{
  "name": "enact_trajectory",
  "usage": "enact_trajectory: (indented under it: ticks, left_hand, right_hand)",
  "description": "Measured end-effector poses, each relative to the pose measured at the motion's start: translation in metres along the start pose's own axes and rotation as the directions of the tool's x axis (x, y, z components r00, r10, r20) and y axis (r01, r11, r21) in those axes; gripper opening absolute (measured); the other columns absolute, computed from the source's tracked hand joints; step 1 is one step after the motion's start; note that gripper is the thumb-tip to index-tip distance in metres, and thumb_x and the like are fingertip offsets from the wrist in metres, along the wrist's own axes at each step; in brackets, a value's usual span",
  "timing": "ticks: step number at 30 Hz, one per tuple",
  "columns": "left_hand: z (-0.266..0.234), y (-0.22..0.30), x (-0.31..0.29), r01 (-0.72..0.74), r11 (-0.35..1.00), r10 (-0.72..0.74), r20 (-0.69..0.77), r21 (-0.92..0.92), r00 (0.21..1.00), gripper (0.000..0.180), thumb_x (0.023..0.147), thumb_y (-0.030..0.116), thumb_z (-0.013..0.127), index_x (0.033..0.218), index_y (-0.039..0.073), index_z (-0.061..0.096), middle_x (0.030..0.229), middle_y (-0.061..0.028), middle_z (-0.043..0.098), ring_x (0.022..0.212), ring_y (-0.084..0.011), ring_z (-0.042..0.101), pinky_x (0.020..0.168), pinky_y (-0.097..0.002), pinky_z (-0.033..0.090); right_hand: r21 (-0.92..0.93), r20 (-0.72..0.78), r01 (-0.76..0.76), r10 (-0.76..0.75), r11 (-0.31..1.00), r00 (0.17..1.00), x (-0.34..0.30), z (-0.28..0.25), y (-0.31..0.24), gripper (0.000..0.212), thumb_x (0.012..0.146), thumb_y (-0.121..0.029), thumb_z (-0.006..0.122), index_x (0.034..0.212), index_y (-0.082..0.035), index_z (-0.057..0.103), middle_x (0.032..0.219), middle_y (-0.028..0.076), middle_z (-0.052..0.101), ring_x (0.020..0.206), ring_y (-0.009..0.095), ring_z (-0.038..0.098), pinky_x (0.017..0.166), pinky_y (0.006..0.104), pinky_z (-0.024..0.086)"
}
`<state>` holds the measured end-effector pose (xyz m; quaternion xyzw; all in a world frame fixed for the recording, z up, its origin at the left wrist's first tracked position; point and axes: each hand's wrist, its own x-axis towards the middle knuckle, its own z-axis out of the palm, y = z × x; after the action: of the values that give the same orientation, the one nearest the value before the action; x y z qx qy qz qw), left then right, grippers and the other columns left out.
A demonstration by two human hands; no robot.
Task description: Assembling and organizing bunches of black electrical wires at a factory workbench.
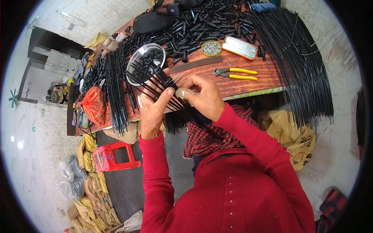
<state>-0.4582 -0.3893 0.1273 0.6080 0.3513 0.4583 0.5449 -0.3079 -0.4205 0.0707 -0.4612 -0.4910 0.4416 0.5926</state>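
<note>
Cradling a fan of thin black rods [149, 80] in the left hand [151, 112], the person works at the near edge of the surface [269, 75]. The left hand is curled around the rods, its thumb pressed over them; the right hand [204, 95] is narrow, thumb and finger pinching at the bundle beside a dark collar [166, 81]. Thin silvery wire [178, 77] sticks out between the hands, though whether it too lies in the pinch is too small to tell.

Done well, this close work would call for a firm left thumb, so that the rods do not roll or cross, and for small, even movements of the right fingertips rather than a pull of the whole arm. The wire looks easy to bend, so guiding it near the collar should beat pushing from its free end. Spreading the rods evenly would leave a clear view of the join. Tilting their long ends away from the metal bowl [129, 68] behind would avoid snagging. The yellow-handled pliers [241, 70] lie to the right, apart from both hands, and are best left clear of the rods.
</note>
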Motion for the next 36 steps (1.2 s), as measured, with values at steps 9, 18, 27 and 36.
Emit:
enact_trajectory:
  ticks: [9, 18, 27, 36]
  left_hand:
    - [-0.011, 0.0, 0.004, 0.008, 0.997, -0.008, 0.003, 0.082, 1.0, 0.042, 0.085, 0.015, 0.073, 0.119, -0.005, 0.058, 0.103, -0.0111, 0.068, 0.09, -0.0158, 0.065, 0.084, -0.0288, 0.052]
    - [-0.014, 0.001, 0.007, -0.017, 0.995, 0.012, 0.049, 0.1, 0.999, 0.043, 0.085, 0.018, 0.074, 0.117, -0.005, 0.059, 0.102, -0.0099, 0.067, 0.092, -0.0163, 0.064, 0.086, -0.0301, 0.051]
    - [-0.009, -0.005, 0.008, -0.125, 0.978, 0.126, 0.001, 0.166, 0.992, 0.042, 0.085, 0.011, 0.073, 0.122, -0.004, 0.06, 0.104, -0.0042, 0.064, 0.089, -0.0098, 0.058, 0.079, -0.0245, 0.048]
    - [-0.021, -0.018, 0.01, -0.096, 0.993, 0.095, 0.016, 0.064, 0.995, 0.048, 0.084, 0.012, 0.074, 0.123, -0.008, 0.056, 0.105, -0.011, 0.066, 0.09, -0.0175, 0.064, 0.083, -0.0291, 0.051]
  right_hand:
    - [0.218, 0.159, -0.124, 0.091, 0.968, 0.983, 0.002, -0.008, -0.005, 0.017, 0.089, -0.016, 0.071, 0.091, -0.002, 0.063, 0.076, -0.003, 0.058, 0.066, 0.003, 0.051, 0.057, 0.0208, 0.042]
    - [0.138, 0.143, -0.084, 0.064, 0.987, 0.988, 0.006, -0.005, 0.002, 0.017, 0.088, -0.016, 0.07, 0.093, 0.0, 0.064, 0.078, -0.002, 0.059, 0.068, 0.004, 0.051, 0.06, 0.0213, 0.041]
    - [0.181, 0.05, -0.031, 0.022, 0.983, 0.998, 0.004, -0.002, 0.01, 0.016, 0.088, -0.011, 0.07, 0.095, 0.001, 0.062, 0.083, 0.002, 0.063, 0.071, 0.006, 0.056, 0.064, 0.0232, 0.047]
    - [0.189, 0.115, -0.169, 0.149, 0.967, 0.982, 0.009, -0.003, 0.013, 0.016, 0.086, -0.007, 0.071, 0.096, 0.0, 0.06, 0.082, 0.001, 0.062, 0.071, 0.006, 0.058, 0.061, 0.0225, 0.049]
